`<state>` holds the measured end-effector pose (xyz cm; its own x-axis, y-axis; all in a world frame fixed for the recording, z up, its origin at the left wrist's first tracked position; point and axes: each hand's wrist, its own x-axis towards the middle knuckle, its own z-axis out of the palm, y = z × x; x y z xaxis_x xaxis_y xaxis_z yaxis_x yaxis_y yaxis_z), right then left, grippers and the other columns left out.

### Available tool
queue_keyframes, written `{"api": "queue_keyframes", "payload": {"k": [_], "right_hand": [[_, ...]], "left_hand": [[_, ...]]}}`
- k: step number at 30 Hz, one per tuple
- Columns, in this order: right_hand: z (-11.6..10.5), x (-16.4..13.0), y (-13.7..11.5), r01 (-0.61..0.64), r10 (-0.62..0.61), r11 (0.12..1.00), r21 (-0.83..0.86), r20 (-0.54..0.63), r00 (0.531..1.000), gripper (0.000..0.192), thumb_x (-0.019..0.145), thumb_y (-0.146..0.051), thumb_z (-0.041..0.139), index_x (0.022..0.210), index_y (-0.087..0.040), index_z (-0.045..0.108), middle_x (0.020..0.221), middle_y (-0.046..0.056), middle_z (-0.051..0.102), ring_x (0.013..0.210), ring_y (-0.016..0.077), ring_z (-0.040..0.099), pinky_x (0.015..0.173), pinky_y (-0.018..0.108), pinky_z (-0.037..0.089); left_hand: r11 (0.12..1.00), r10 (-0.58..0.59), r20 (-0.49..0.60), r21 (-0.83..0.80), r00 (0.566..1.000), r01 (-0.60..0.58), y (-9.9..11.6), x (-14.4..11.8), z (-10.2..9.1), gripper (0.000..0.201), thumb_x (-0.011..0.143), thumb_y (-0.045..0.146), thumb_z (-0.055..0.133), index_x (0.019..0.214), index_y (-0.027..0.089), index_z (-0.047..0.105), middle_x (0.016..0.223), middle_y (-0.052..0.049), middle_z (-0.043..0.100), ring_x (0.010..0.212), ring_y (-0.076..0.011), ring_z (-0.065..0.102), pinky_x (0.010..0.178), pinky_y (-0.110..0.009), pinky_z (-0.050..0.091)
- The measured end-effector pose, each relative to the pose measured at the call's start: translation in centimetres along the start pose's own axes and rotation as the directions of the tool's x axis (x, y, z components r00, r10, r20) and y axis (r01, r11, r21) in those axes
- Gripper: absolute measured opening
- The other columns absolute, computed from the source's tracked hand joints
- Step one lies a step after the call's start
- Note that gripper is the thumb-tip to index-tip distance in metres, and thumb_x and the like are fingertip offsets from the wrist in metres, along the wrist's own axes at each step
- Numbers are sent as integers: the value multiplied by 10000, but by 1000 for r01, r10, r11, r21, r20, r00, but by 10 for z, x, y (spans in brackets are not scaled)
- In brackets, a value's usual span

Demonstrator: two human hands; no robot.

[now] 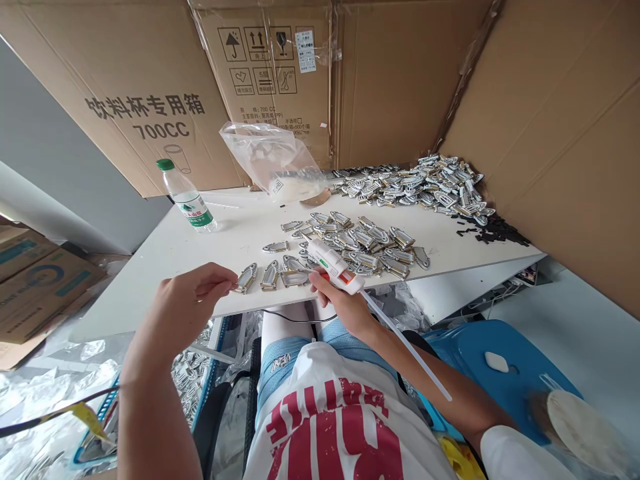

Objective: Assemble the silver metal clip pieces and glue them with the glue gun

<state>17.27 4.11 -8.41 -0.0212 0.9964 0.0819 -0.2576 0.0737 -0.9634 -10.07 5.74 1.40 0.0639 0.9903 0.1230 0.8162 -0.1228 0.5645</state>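
The left hand [187,297] sits at the near edge of the white bench [210,243], its fingers pinched shut on the end of a small silver metal clip [245,279] that lies flat at the bench edge. The right hand [340,303] is closed around the grip of a white hot glue gun [334,264], whose nozzle points up and left over the bench, just above the nearest clips; a clear glue stick [407,347] juts from the back of the gun down across the person's forearm. Two more clips [283,275] lie just beside the pinched one, between the two hands. Behind them, a loose spread of like clips [363,243] covers the middle of the bench, and a larger heap [425,187] lies at the far right corner, beside a scatter of small black pieces [493,230]. A plastic water bottle [187,198] with a green cap stands at the left, well apart from the hands, and a clear plastic bag [275,163] rests against the cardboard boxes [150,100] at the back.
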Motion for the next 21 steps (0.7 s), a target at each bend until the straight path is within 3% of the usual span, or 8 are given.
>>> {"api": "queue_keyframes", "payload": {"k": [5, 9, 14, 21], "right_hand": [[2, -1, -2, 3, -3, 1000, 24, -9, 1000, 338, 929, -568, 800, 945, -236, 736, 736, -31, 674, 571, 122, 502, 644, 314, 447], [1, -1, 1, -8, 8, 1000, 12, -27, 1000, 342, 930, -574, 807, 967, -238, 752, 744, -27, 668, 601, 131, 520, 673, 314, 453], [0, -2, 3, -3, 3, 1000, 2, -12, 1000, 326, 960, -564, 792, 962, -240, 758, 722, -30, 657, 626, 140, 535, 705, 315, 456], [1, -3, 3, 0, 0, 1000, 17, -5, 1000, 321, 957, -555, 799, 953, -238, 750, 701, -38, 642, 603, 137, 508, 710, 325, 456]], "left_hand": [[998, 68, 13, -19, 998, -68, -3, 0, 1, 239, 916, 432, 623, 996, 294, 801, 986, 9, 857, 989, -238, 803, 924, -341, 594], [992, 46, 40, -121, 998, -41, -2, -1, 2, 229, 881, 472, 712, 983, 285, 796, 961, 7, 857, 960, -237, 816, 933, -344, 623], [982, -16, -8, -190, 1000, 15, -4, -4, 3, 278, 795, 489, 855, 948, 265, 790, 886, 0, 848, 888, -244, 827, 890, -359, 667], [970, 48, -48, -235, 998, -58, -6, -3, 3, 328, 729, 479, 935, 917, 254, 790, 864, -8, 843, 836, -234, 834, 855, -353, 704]]}}
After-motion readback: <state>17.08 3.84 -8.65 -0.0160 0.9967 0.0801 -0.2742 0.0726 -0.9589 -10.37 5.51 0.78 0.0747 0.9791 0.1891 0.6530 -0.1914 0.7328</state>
